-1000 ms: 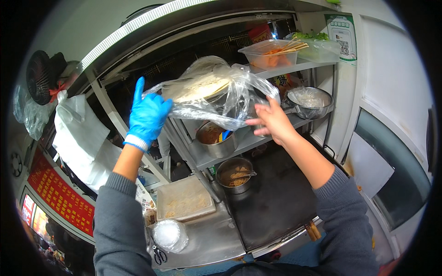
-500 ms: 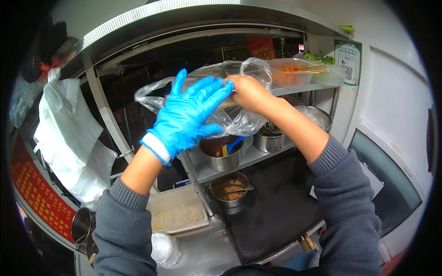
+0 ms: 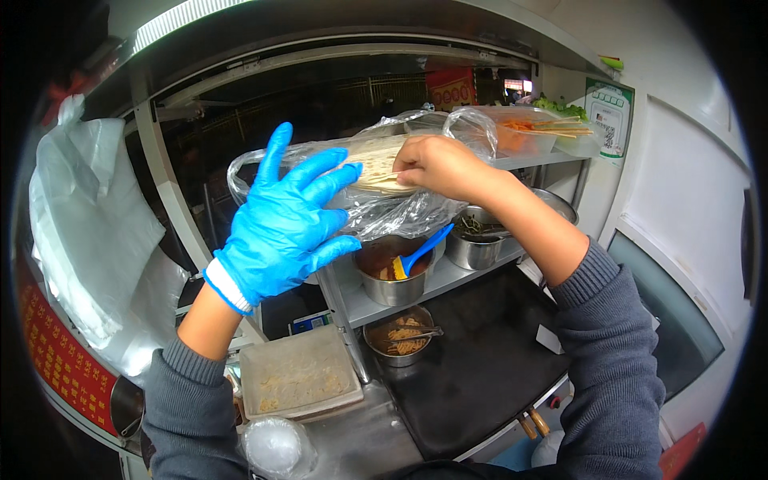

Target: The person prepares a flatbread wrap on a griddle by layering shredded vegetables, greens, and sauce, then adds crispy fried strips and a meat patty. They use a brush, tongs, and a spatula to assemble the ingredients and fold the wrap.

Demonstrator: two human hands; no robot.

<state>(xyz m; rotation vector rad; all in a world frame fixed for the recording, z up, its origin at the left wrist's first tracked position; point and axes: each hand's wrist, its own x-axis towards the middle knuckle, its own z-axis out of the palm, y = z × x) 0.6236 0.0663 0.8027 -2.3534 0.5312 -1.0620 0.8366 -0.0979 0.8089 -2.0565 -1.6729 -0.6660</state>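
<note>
- The left hand (image 3: pixel 284 212), in a blue glove, has drawn back from the right hand (image 3: pixel 436 168); half a second ago the two met over the bag (image 3: pixel 388 220).
- The flatbreads (image 3: pixel 376 166) now show more fully at the bag's mouth, so the stack appears within reach of bare fingers.
- Left fingers: spread wide, holding nothing; their tips overlap the stack's left edge, though I cannot tell whether they touch it.
- Right fingers: narrow, thumb and forefinger pinching the near right edge of the flatbreads; how many layers, I cannot tell.
- The flatbreads lie in the clear bag, above the left end of the shelf (image 3: pixel 438 278); what bears the bag is hidden.
- Sauce pot (image 3: pixel 392 292), at the shelf's left end: reddish-brown sauce, with a blue-handled brush (image 3: pixel 420 254) leaning in it, now in fuller view.
- Second pot (image 3: pixel 474 254), just right of it: dark, stringy food.
- Tub (image 3: pixel 520 136), higher up at right: orange food and thin sticks (image 3: pixel 560 126).
- Small pot (image 3: pixel 398 360), at the far left corner of the griddle (image 3: pixel 480 376): brown pieces and a metal utensil (image 3: pixel 420 330).
- Tray (image 3: pixel 300 380), near the worktop's (image 3: pixel 364 436) far left corner: pale crumbs.
</note>
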